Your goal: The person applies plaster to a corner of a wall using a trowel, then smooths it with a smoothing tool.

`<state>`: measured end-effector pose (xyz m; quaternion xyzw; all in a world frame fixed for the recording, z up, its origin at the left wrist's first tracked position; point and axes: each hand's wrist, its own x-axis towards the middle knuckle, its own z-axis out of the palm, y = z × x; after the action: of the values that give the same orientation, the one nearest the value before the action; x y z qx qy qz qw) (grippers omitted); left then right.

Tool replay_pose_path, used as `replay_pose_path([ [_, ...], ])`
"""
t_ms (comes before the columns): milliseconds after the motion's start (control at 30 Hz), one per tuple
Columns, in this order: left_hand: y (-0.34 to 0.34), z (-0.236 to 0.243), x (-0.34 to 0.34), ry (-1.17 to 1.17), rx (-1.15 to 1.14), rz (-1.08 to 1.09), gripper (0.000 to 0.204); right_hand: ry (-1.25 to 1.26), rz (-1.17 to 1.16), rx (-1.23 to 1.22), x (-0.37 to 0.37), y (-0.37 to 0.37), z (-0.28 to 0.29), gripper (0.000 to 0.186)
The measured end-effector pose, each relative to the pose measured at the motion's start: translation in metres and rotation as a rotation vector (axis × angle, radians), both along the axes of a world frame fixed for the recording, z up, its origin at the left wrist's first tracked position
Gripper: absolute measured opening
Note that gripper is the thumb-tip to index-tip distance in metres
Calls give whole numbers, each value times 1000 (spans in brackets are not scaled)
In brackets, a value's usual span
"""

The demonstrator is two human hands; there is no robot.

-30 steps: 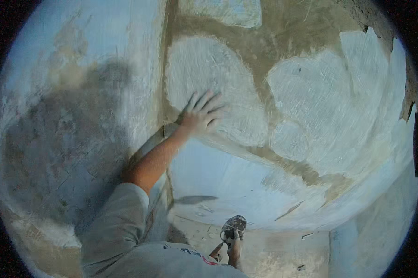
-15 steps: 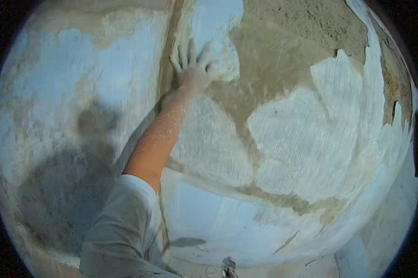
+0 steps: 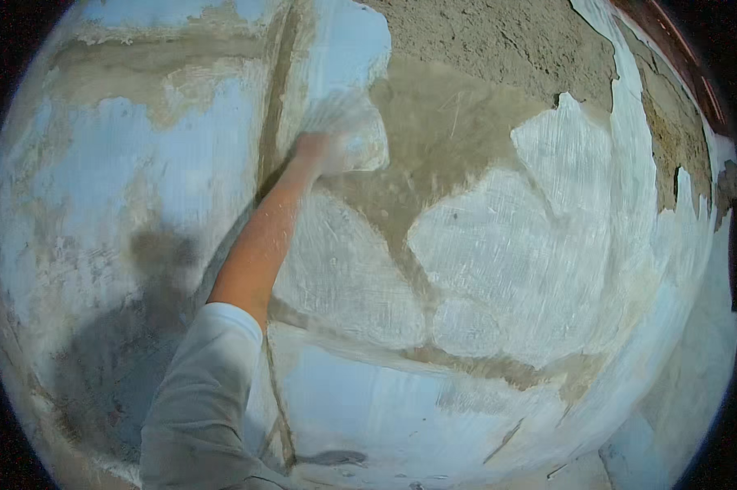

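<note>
My left hand (image 3: 324, 139), smeared by motion, is at the wall over the lower part of a pale blue painted patch (image 3: 348, 41), beside a vertical brownish seam (image 3: 275, 98); I cannot tell how its fingers are held or whether they touch. To the right of the hand lies a patch of bare brownish-grey plaster (image 3: 434, 139), with whitish scraped patches (image 3: 515, 253) below and right of it, their edges irregular. My left forearm reaches up from the lower left in a grey short sleeve. My right hand is not visible.
The wall continues left as mottled blue and grey paint (image 3: 115, 163), with my shadow on it. Higher at the right are rough, pitted render (image 3: 491, 41) and flaking strips (image 3: 630, 82). A dark reddish edge (image 3: 691, 73) shows at the upper right rim.
My left hand has moved up the wall from the scraped patch to the blue one and is now blurred. My view has tilted upward; my right hand with a dark object has left it.
</note>
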<state>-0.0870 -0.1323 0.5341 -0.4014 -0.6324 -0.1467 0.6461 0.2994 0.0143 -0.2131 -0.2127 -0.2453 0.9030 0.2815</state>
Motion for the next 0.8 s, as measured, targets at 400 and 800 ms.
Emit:
replay_pose_path([
  [400, 18, -12, 3, -291, 184, -38, 65, -40, 34, -144, 44, -6, -35, 19],
  [800, 44, -126, 50, 51, -356, -278, 49, -85, 57, -293, 75, 7, -64, 23],
])
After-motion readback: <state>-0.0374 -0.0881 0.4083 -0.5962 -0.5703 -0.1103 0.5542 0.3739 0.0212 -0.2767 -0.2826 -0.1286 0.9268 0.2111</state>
